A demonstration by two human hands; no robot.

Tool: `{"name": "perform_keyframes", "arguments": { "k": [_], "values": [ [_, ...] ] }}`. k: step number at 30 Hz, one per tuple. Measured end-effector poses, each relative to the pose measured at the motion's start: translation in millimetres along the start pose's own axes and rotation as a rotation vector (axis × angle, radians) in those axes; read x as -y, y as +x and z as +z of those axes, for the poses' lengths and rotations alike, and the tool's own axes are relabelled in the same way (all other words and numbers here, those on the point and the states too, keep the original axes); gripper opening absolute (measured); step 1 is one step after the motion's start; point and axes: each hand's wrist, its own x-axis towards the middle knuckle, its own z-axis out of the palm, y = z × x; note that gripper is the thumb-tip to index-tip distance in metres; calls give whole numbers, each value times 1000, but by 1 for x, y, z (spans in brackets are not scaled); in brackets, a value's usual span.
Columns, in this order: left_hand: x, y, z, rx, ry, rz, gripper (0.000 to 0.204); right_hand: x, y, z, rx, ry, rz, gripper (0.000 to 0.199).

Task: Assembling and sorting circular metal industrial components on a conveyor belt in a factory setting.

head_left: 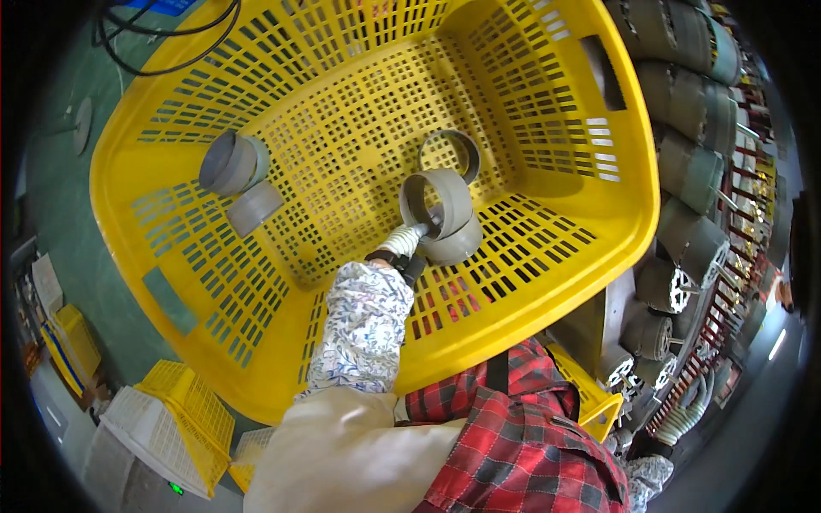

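My left hand (pixel 404 243), in a white ribbed glove, reaches into a large yellow slatted basket (pixel 368 321). Its fingers are closed on the rim of a grey ring (pixel 458 190), a short wide tube, with one fingertip showing inside. Against that ring lies a second grey ring (pixel 453 246), and just beyond is a thinner grey ring (pixel 469 154) tilted on its edge. More grey rings (pixel 235 162) rest by the basket's left wall. Far off at the lower right, my right hand (pixel 684 419) is gloved too, beside a rack; its fingers are too small to read.
Grey cylinders (pixel 684 111) with white cores line the right side, next to a rack with dark red bars (pixel 714 321). Black cable (pixel 162 32) loops over the basket's upper left. Smaller yellow and white baskets (pixel 162 419) stand at the lower left on a green floor (pixel 128 256).
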Motion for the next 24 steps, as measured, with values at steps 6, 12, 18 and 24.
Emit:
{"name": "perform_keyframes", "arguments": {
  "k": [6, 12, 18, 24],
  "values": [
    [4, -5, -7, -102, 144, 213, 28, 12, -2, 18, 2, -28, -79, 22],
    [29, -24, -91, -420, 1126, 707, 32, -58, -66, 57, 0, 228, 134, 24],
    [-172, -207, 48, 289, -119, 648, 29, -178, -216, 109, -276, 256, 858, 25],
    [-166, -225, 349, 438, 509, 842, 29, -232, -433, 172, -298, 235, 1581, 32]
  ]
}}
